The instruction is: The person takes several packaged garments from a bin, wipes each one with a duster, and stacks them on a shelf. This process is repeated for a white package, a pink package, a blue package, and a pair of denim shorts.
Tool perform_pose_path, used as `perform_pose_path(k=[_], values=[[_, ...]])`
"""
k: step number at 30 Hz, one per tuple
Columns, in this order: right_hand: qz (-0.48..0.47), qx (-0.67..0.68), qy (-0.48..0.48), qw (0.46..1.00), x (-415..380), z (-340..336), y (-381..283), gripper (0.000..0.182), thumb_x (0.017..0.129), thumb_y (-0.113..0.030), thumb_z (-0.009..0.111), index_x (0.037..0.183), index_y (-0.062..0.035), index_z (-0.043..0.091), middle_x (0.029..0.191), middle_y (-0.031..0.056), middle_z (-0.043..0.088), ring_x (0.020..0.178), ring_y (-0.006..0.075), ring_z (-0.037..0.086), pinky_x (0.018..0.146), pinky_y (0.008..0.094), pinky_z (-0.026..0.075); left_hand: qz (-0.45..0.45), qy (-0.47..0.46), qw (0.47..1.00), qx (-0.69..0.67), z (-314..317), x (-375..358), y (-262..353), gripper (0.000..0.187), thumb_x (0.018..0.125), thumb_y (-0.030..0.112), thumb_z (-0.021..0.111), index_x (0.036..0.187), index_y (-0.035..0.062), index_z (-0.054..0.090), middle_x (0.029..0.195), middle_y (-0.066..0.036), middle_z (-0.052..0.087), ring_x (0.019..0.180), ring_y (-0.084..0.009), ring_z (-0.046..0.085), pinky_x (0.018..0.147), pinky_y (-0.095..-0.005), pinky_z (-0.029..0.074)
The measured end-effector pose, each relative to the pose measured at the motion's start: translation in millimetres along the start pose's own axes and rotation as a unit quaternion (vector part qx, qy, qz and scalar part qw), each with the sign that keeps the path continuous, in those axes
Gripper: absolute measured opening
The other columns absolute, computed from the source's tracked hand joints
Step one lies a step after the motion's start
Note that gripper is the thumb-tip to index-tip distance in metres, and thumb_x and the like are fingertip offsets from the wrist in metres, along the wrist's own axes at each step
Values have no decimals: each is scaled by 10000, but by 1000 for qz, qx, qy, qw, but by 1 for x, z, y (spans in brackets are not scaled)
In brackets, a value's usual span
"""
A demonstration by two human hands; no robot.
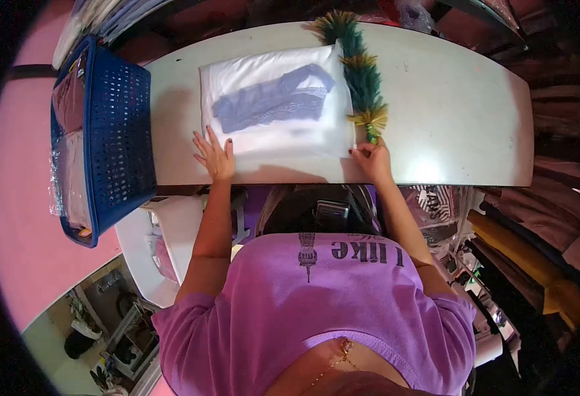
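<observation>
A frosted plastic bag (pixel 276 142) lies flat on the white table, with folded white cloth and a blue-grey patterned piece showing through it. My left hand (pixel 215 156) rests at the bag's lower left corner, its fingers spread. At the lower right corner, my right hand (pixel 373 160) has its thumb and forefinger pinched together on the bag's edge, where a small white bit shows. A green and yellow fluffy duster (pixel 362 79) lies along the bag's right side. Its near end meets the fingers of my right hand, so I cannot see whether it has a handle there.
The white table (pixel 461 119) has a curved far edge. On the left stands a blue perforated basket (pixel 120 125) with wrapped garments. A white bin (pixel 141 254) sits below it. Folded fabrics (pixel 534 231) are stacked at the right, and more clothes hang over the upper left.
</observation>
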State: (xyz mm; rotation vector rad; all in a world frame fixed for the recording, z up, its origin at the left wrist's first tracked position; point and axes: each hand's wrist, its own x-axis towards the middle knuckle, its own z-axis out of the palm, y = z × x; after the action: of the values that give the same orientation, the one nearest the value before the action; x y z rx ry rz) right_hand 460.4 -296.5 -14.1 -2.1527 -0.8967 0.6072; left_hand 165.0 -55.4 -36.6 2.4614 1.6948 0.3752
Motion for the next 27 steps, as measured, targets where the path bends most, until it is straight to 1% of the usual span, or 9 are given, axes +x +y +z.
perform_pose_path(k=[3, 6, 9, 11, 16, 20, 22, 24, 27], values=[[13, 2, -28, 1000, 2, -17, 4, 221, 698, -195, 707, 875, -67, 673, 822, 183, 551, 695, 324, 566, 648, 388, 468, -20, -47, 999, -19, -4, 4, -6, 665, 865, 339, 470, 1409, 128, 153, 1441, -239, 38, 1334, -399, 31, 994, -628, 9], [-58, -2, 76, 995, 7, -40, -17, 614, 758, -85, 631, 1316, -140, 381, 816, 190, 575, 719, 341, 577, 627, 389, 465, -40, 13, 999, -25, -14, 8, 12, 679, 847, 320, 499, 1406, 124, 168, 1435, -257, 32, 1332, -406, 19, 991, -633, 4], [-17, 53, 80, 995, 4, -49, -41, 576, 790, -45, 553, 1327, -113, 355, 896, 207, 590, 746, 386, 584, 631, 427, 465, 105, 59, 992, -26, -23, 14, 50, 693, 823, 299, 531, 1401, 120, 193, 1428, -272, 32, 1332, -412, 15, 984, -644, 1], [-202, -41, 85, 975, 10, -37, -38, 561, 798, -60, 537, 1326, -130, 360, 878, 196, 586, 689, 391, 579, 602, 434, 471, 131, 59, 988, -52, -24, 19, 86, 702, 804, 290, 553, 1396, 123, 214, 1434, -260, 45, 1334, -408, 10, 974, -655, 1], [-133, -179, -9, 975, 9, -28, -11, 575, 812, -120, 502, 1351, -220, 330, 820, 180, 572, 638, 358, 582, 555, 432, 484, 183, -72, 980, -17, 4, 30, 113, 707, 807, 312, 561, 1398, 143, 211, 1440, -235, 73, 1333, -406, 42, 974, -657, 16], [18, -185, 112, 976, 26, -69, 59, 597, 832, -149, 458, 1383, -245, 250, 771, 200, 575, 640, 371, 571, 543, 456, 448, 133, -103, 985, -23, 3, 39, 129, 688, 812, 308, 564, 1383, 100, 242, 1429, -247, 105, 1325, -415, 75, 985, -643, 53], [29, -145, 181, 972, 29, -84, 79, 534, 837, -141, 453, 1351, -148, 313, 829, 212, 588, 719, 375, 579, 611, 445, 460, 202, -1, 969, -145, 8, 46, 157, 667, 816, 302, 562, 1356, 34, 277, 1421, -250, 136, 1317, -422, 96, 1001, -618, 81], [12, -126, 227, 966, 29, -85, 87, 507, 835, -137, 453, 1329, -98, 348, 877, 217, 598, 750, 377, 583, 637, 446, 462, 222, -64, 911, -342, 12, 49, 204, 669, 807, 308, 575, 1319, -33, 311, 1399, -295, 147, 1306, -442, 105, 1018, -592, 83], [35, -152, 227, 961, 30, -83, 81, 520, 850, -152, 446, 1350, -124, 309, 854, 219, 587, 740, 378, 580, 627, 434, 470, 184, -109, 947, -241, 10, 46, 274, 718, 822, 300, 568, 1351, -38, 219, 1395, -324, 108, 1322, -430, 59, 1046, -537, 79]])
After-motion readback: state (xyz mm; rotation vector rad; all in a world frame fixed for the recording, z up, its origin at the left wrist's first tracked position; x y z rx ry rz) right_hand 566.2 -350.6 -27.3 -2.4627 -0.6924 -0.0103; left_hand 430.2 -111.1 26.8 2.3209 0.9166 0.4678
